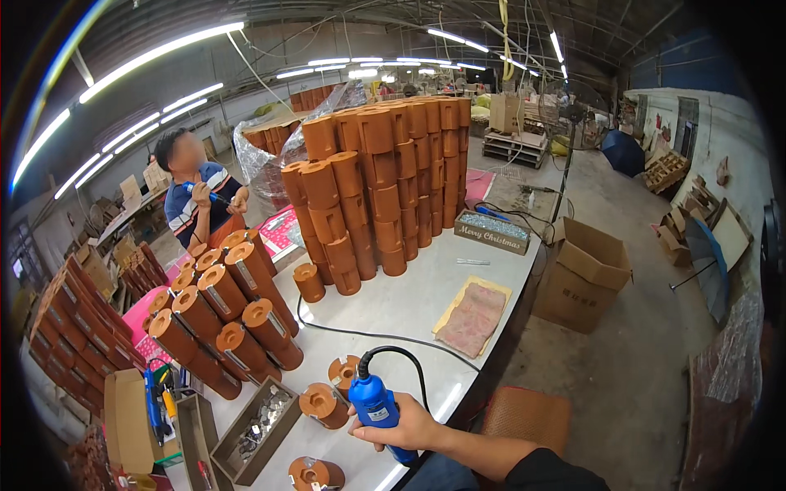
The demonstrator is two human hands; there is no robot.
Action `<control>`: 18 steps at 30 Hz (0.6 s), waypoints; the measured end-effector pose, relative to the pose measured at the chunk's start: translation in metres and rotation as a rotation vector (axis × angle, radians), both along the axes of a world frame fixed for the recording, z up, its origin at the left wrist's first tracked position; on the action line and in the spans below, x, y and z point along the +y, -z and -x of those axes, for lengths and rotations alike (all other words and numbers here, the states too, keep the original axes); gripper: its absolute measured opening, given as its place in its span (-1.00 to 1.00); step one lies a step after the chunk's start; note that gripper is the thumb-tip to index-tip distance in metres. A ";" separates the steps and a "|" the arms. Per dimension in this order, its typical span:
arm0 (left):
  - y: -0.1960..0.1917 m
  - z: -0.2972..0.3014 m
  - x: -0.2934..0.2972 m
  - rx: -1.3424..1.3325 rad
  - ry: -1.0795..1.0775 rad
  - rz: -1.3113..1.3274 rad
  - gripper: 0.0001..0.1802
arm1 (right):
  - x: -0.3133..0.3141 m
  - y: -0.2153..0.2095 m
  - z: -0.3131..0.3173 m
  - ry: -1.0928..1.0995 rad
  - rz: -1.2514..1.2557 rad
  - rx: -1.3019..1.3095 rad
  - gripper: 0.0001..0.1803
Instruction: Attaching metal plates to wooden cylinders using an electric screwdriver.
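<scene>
From the lower right of the frame, the right forearm [485, 454], bare below a dark sleeve [557, 473], slants up and left toward the lower centre, wrist [440, 437] nearly straight; the right grip [409, 422] is curled closed, fingertips [357, 429] showing at its left.

One wide fisheye view looks from the person's head, down and forward across the white table [393, 304]. The right hand [413, 424] and its blue tool [375, 403] are nearest; stacked brown cylinders [381, 196] stand farther off, with ceiling lights [327, 61] far behind. Floor [606, 372] fills the right, and straight edges bend toward the rim.
</scene>
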State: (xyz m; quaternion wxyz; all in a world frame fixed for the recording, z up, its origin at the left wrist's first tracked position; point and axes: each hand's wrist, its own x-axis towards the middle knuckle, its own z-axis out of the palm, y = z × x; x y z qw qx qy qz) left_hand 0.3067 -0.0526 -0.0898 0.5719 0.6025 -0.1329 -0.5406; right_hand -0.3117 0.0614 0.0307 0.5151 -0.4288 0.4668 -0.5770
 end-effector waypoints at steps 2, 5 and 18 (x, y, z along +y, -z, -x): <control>-0.005 0.009 0.000 0.049 -0.025 0.067 -0.78 | 0.001 -0.002 -0.001 0.010 0.000 -0.021 -0.59; -0.027 0.029 0.010 0.029 -0.199 0.056 -0.89 | -0.003 -0.003 -0.007 0.018 0.023 -0.049 -0.59; -0.022 0.050 0.023 0.499 0.065 0.533 -0.81 | -0.013 -0.014 -0.033 0.100 0.155 -0.044 -0.56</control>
